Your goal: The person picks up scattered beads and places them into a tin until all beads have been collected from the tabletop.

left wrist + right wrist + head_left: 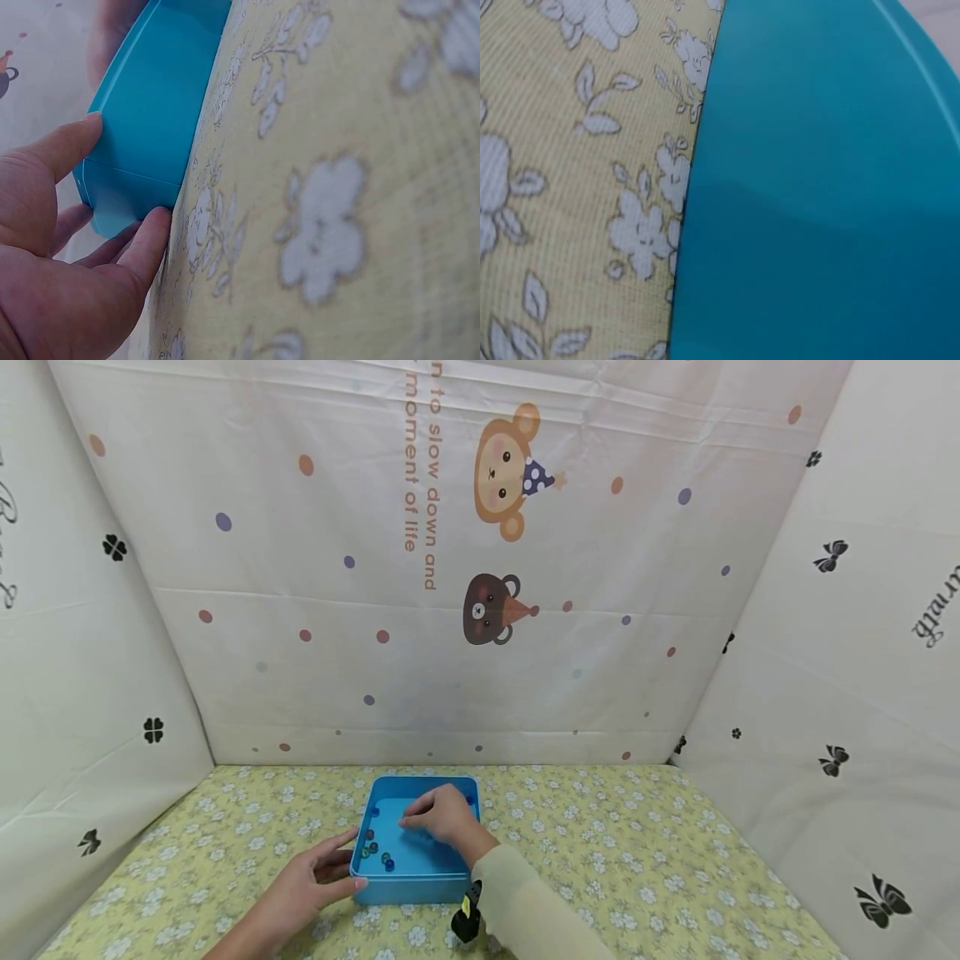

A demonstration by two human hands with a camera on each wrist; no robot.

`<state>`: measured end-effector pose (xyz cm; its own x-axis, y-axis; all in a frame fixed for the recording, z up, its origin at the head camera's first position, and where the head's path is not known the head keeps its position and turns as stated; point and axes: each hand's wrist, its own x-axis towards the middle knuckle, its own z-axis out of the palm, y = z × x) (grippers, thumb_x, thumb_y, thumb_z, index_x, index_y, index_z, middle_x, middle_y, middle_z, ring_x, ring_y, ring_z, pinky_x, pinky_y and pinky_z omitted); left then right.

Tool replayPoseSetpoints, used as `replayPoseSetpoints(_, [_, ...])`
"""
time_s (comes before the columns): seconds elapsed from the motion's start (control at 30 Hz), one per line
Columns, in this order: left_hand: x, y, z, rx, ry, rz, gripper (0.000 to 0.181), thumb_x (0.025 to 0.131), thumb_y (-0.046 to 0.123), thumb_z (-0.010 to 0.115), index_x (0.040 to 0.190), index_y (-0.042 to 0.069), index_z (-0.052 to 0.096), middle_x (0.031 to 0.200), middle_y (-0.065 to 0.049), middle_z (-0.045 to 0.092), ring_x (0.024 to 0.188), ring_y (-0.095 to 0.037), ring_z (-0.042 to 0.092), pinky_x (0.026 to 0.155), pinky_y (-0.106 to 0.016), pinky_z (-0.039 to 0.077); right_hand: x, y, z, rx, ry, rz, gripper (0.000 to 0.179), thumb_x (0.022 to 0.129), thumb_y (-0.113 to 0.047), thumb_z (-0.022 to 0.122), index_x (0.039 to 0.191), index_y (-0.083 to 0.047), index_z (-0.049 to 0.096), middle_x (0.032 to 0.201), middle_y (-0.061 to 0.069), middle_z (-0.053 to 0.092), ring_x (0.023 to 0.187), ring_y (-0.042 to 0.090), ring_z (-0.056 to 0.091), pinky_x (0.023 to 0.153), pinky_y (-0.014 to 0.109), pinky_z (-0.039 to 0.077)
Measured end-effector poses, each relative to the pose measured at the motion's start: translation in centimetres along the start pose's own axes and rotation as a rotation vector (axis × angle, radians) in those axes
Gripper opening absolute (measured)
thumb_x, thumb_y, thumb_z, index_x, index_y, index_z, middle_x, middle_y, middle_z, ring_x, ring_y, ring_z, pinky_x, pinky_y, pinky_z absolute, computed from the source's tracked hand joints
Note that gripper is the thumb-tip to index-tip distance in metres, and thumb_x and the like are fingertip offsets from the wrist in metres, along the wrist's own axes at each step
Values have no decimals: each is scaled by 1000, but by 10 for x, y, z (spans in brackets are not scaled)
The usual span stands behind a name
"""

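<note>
A light-blue square box [412, 889] with low walls sits on the table. Several small round marbles, blue, green and reddish-brown, lie along its left side, among them a blue marble [389, 865]. Another dark blue marble [469, 800] lies near the back right corner. At the box's front left corner, my left hand [303, 885] holds it, the thumb on the front wall and fingers against the left wall. Inside the box, my right hand [442, 818] reaches over the floor, thumb and fingertips drawn together. Whether anything is between those fingertips is hidden.
A yellow cloth with white flowers [600, 860] covers the table around the box. Behind it hangs a printed white sheet [450, 693], with white sheets also at left and right. A black strap end with a yellow tag [467, 914] hangs by the right sleeve.
</note>
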<state>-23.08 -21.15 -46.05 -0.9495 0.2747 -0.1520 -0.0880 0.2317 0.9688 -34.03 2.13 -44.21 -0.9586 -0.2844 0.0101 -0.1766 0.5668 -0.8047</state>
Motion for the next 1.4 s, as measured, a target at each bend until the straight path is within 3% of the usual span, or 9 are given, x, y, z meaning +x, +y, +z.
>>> replayPoseSetpoints(0.23, [0, 0, 1, 11, 9, 3, 86, 97, 29, 72, 164, 8, 23, 153, -35, 42, 133, -44, 55, 108, -43, 63, 1, 1, 1, -26, -21, -9, 6, 87, -26, 86, 91, -22, 85, 103, -5, 76, 93, 13, 68, 78, 37, 69])
replayPoseSetpoints(0.43, [0, 1, 1, 12, 17, -4, 85, 97, 29, 73, 164, 9, 24, 152, -34, 43, 132, -43, 56, 108, -42, 63, 2, 2, 1, -11, -22, -6, 17, 87, -26, 85, 102, -17, 84, 106, -4, 75, 92, 11, 67, 73, 30, 66])
replayPoseSetpoints(0.7, [0, 1, 1, 5, 12, -3, 85, 98, 29, 72, 164, 8, 22, 152, -35, 42, 133, -43, 56, 108, -43, 63, 0, 2, -2, 24, 7, -38, 28, 86, -31, 86, 108, -14, 82, 95, -5, 72, 80, 9, 61, 57, 22, 53])
replayPoseSetpoints(1.0, [1, -1, 1, 8, 34, -14, 86, 97, 30, 73, 164, 8, 25, 151, -34, 44, 130, -40, 59, 107, -41, 64, -3, 1, -12, 77, 11, -86, 39, 88, -40, 83, 117, -14, 80, 94, -7, 72, 83, 6, 62, 63, 22, 57])
replayPoseSetpoints(1.4, [2, 3, 4, 36, 101, -17, 86, 93, 27, 78, 161, 5, 31, 147, -34, 50, 126, -40, 62, 98, -38, 68, -8, 0, -22, 154, 11, -106, 36, 86, -43, 84, 113, -18, 81, 100, -8, 75, 89, 6, 66, 71, 22, 63])
